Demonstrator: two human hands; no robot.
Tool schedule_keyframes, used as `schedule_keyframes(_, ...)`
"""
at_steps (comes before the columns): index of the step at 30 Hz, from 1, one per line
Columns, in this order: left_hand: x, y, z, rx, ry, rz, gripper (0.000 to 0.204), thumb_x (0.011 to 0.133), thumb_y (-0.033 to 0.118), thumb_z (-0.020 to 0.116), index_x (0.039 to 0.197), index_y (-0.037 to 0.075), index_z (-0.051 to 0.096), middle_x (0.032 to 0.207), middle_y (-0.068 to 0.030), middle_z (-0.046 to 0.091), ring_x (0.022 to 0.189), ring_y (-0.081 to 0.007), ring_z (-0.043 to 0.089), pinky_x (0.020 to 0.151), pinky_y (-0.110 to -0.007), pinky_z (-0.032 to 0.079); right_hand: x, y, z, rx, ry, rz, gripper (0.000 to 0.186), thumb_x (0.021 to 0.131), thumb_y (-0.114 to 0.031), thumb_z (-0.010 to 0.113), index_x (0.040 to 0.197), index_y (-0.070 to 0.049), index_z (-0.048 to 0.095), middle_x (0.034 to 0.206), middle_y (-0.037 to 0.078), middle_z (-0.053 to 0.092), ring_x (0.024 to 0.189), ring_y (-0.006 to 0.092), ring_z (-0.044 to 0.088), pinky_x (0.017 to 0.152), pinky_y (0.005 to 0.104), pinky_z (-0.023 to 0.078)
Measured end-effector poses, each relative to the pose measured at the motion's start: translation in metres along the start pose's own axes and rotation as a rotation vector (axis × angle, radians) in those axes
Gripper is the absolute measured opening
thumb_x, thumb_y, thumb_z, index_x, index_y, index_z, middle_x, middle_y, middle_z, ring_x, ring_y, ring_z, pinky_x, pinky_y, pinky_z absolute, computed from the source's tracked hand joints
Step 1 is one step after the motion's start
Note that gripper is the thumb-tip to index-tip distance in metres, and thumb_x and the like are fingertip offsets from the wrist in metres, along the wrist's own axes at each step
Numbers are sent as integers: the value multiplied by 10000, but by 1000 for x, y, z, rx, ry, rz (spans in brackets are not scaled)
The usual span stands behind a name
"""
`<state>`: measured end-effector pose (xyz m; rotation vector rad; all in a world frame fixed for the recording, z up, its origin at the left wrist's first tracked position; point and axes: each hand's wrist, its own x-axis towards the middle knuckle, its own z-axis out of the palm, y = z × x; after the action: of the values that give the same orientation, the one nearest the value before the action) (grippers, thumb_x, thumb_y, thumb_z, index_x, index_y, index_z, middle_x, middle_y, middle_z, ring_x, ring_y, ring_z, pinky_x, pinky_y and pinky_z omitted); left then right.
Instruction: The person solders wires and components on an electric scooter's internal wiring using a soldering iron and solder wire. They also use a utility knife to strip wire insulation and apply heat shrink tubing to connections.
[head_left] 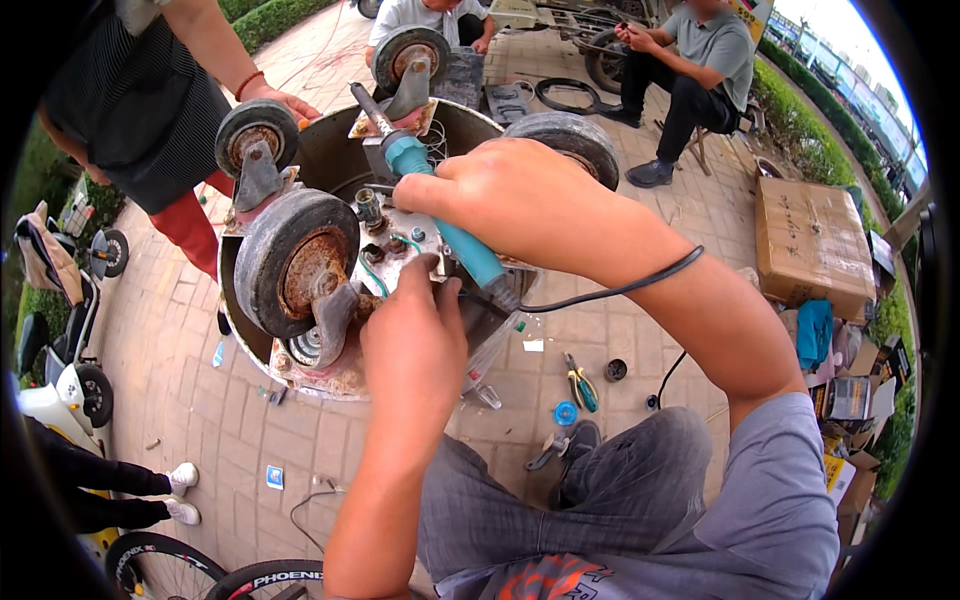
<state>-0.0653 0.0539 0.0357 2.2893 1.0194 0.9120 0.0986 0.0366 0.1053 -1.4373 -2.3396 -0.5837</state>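
Observation:
My right hand is wrapped round the teal handle of a large soldering iron. Its metal tip points up and away to the left, and a black cord trails from its near end over my forearm. My left hand reaches into an upturned round metal drum with rusty caster wheels. Its bent fingers are drawn together beside a pale plate with bolts, a brass fitting and green wires. What those fingers hold, if anything, is hidden.
A person's hand touches the drum's far left rim. Two more people sit beyond. Pliers, a blue round item and a loose caster lie on the paving. A cardboard box stands right; bicycle wheels are lower left.

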Motion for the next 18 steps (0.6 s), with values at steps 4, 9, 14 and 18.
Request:
schedule_keyframes(4,-2,-2,2,238,-26,139,129,874,135,592,866,7,612,793,-173,634,812,-351,621,674,-444,503,1,2,4,-13,-28,0,229,771,-114,637,980,-74,553,689,104,637,687,319,680,546,418,526)
schedule_keyframes(9,-5,-2,-5,485,-132,242,128,852,141,591,818,18,602,794,-144,625,850,-316,614,672,-420,515,0,3,4,51,-28,-13,229,766,-114,639,979,-81,562,701,104,643,690,317,681,555,420,530)
schedule_keyframes(14,-1,12,-12,506,-242,97,148,872,146,576,820,13,614,775,-174,646,758,-354,630,663,-447,505,-1,3,14,-32,-45,-2,306,732,-105,651,1031,-115,586,731,91,630,683,312,660,593,391,523)
schedule_keyframes(18,-11,3,-10,257,34,84,158,896,125,572,824,-14,597,767,-230,627,718,-425,599,657,-494,466,-2,4,13,-56,-63,3,337,730,-107,652,1062,-125,593,751,95,623,696,316,654,609,394,517)
